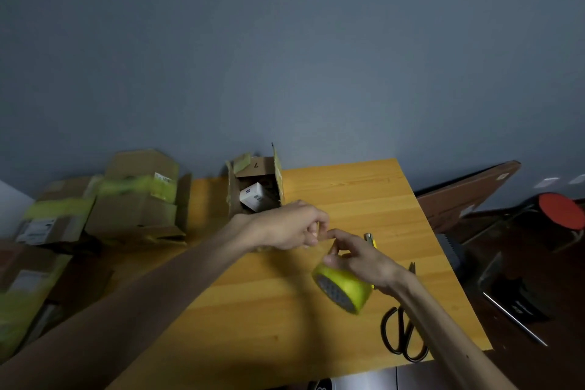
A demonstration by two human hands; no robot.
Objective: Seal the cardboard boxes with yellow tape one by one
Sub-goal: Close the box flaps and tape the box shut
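A roll of yellow tape [343,288] hangs above the wooden table [285,310], held by my right hand [364,260] with fingers through its core. My left hand [288,226] is just left of it, fingertips pinching at the loose tape end between both hands. Behind my left hand stands an open cardboard box [254,187] with raised flaps and a white packet inside. It carries scraps of yellow tape on its flaps.
Black scissors [403,329] lie near the table's right front edge. A small yellow-handled cutter [371,239] lies behind my right hand. Several cardboard boxes with yellow tape [133,199] are piled on the left. A dark container with a red lid [560,210] stands at the right.
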